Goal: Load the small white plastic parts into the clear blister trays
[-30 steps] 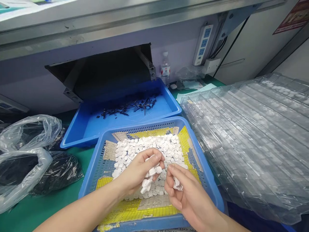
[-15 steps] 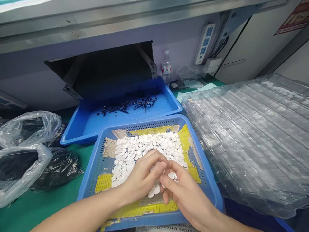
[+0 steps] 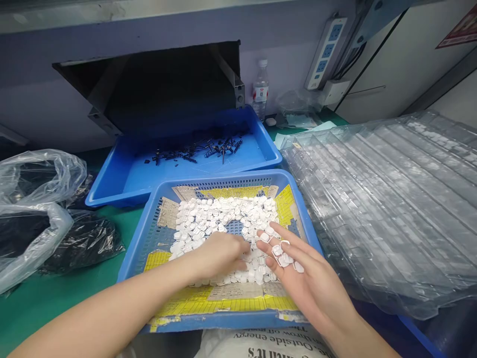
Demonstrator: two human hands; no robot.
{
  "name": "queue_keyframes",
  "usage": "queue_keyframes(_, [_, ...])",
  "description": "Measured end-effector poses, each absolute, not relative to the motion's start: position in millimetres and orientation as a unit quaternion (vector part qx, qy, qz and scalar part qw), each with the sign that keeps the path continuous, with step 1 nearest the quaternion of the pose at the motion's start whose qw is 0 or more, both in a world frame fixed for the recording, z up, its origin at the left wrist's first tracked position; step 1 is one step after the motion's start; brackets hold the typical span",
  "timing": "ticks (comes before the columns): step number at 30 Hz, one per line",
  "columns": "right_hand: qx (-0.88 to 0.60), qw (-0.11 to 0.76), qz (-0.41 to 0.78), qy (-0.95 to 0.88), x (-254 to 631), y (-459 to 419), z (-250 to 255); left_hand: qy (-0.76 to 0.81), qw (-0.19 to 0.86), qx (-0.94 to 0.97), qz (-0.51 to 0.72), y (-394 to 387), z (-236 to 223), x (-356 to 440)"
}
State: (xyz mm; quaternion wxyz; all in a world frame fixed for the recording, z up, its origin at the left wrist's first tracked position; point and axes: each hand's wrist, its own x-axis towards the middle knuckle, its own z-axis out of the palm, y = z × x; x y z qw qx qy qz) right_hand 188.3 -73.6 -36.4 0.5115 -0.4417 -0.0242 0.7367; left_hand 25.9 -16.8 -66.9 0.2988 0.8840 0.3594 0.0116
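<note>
A blue perforated basket (image 3: 130, 248) holds a heap of small white rounded plastic pieces (image 3: 197, 216). My right hand (image 3: 305, 271) is turned palm up above the basket's right part, with several of these pieces lying on its palm and fingers. To its left, my left hand (image 3: 219, 256) reaches low over the heap, its back towards me. Its fingers are bent and smeared by motion, so what they hold, if anything, cannot be seen. A bare patch of basket floor shows just beyond my left hand.
Behind the basket stands a blue tray (image 3: 130, 181) with black parts (image 3: 223, 146). Clear plastic trays (image 3: 387, 199) with pale pieces are stacked at right. Plastic bags (image 3: 85, 238) of black material lie at left. A bottle (image 3: 260, 89) and a power strip (image 3: 326, 52) are at the back.
My hands were together over the basket, cupped around white pieces; now they are apart. The left hand has moved down-left to the heap, the right has opened outward. The view has shifted.
</note>
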Motion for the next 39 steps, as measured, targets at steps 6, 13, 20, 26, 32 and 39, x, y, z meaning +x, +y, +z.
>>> queue_keyframes(6, [-0.408,0.513,0.755,0.005,189,-70,-38,0.259,0.250,0.932,-0.039,-31,-73,41])
queue_keyframes(13, [-0.369,0.521,0.768,0.062,189,-65,-33,0.322,0.303,0.897,0.025,-11,-28,23])
queue_keyframes(20, [-0.325,0.494,0.801,0.089,173,-69,-33,0.328,0.300,0.889,0.110,-31,-14,25])
queue_keyframes(26, [-0.323,0.482,0.809,0.098,170,-70,-33,0.328,0.204,0.907,0.169,-43,-25,38])
queue_keyframes(32, [-0.276,0.499,0.812,0.127,171,-71,-33,0.377,0.269,0.859,0.218,-37,-15,36])
queue_keyframes(39, [-0.311,0.481,0.815,0.086,172,-72,-32,0.514,0.550,0.608,0.254,-22,-6,27])
